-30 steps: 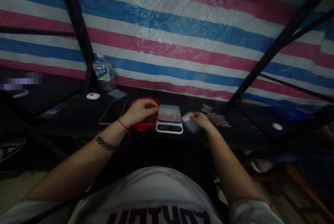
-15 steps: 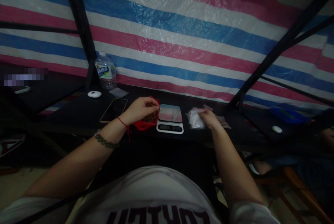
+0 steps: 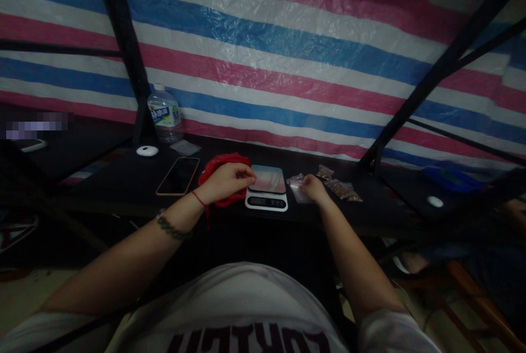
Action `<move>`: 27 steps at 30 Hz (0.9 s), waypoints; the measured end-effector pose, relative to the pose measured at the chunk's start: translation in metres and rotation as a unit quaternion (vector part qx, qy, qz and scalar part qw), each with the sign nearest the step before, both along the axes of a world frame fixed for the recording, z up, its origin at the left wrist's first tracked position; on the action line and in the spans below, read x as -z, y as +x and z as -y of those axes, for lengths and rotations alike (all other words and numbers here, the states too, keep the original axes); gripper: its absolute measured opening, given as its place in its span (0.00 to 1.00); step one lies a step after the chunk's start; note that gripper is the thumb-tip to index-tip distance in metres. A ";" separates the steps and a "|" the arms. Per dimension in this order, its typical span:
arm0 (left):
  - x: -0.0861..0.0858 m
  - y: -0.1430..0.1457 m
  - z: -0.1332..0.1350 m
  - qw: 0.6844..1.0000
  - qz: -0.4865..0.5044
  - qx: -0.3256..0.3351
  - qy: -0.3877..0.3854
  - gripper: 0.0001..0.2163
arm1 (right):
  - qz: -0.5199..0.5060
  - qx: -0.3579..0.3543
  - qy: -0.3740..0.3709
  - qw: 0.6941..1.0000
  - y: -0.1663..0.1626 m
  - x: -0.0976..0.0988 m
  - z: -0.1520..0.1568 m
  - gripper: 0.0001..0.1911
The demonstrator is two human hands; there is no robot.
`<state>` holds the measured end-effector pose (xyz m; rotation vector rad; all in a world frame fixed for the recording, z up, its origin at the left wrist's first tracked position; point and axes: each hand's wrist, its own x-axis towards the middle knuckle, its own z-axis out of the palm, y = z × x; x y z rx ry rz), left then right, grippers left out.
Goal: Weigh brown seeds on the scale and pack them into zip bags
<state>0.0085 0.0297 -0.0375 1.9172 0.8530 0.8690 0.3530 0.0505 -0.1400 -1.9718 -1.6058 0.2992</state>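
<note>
Fingertips pinched together, my left hand [image 3: 235, 178] hovers at the left edge of a white digital scale [image 3: 267, 203]. Whatever may be between those fingers is too small to make out. Under that wrist lies a red plastic bag [image 3: 217, 162], its contents mostly hidden by the hand. My right hand [image 3: 314, 187] is closed on a clear zip bag [image 3: 299, 193] just right of the scale. Beyond it are several small bags with brown pieces inside [image 3: 340, 189].
A phone [image 3: 178, 176], a white oval object [image 3: 147, 151], a flat clear bag [image 3: 186, 148] and a plastic bottle [image 3: 165, 117] stand or lie leftward on the black table. Black frame posts [image 3: 123, 29] rise at both sides. A blue tray [image 3: 452, 180] sits far right.
My left hand has shifted right and slightly down, from over the red bag to the scale's edge. My right hand has moved left with the clear bag, uncovering more of the filled bags.
</note>
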 end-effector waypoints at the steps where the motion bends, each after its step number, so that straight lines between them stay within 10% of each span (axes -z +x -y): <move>1: 0.002 0.002 0.001 1.000 -0.002 0.008 0.009 0.11 | -0.020 -0.005 0.016 1.000 -0.001 -0.002 0.002 0.17; 7: 0.018 0.033 0.031 0.996 -0.012 0.087 0.009 0.13 | -0.175 -0.118 0.065 0.975 0.015 -0.035 0.015 0.45; 12: 0.035 0.095 0.057 0.985 -0.023 0.147 0.093 0.40 | -0.157 -0.168 0.059 0.971 0.028 -0.068 0.035 0.40; 20: 0.062 0.193 0.028 0.999 0.022 0.016 0.031 0.43 | 0.077 -0.176 0.021 0.981 0.014 -0.081 0.074 0.33; 27: 0.090 0.211 0.012 0.997 0.044 -0.060 -0.010 0.31 | 0.033 -0.168 0.078 0.982 0.026 -0.058 0.098 0.38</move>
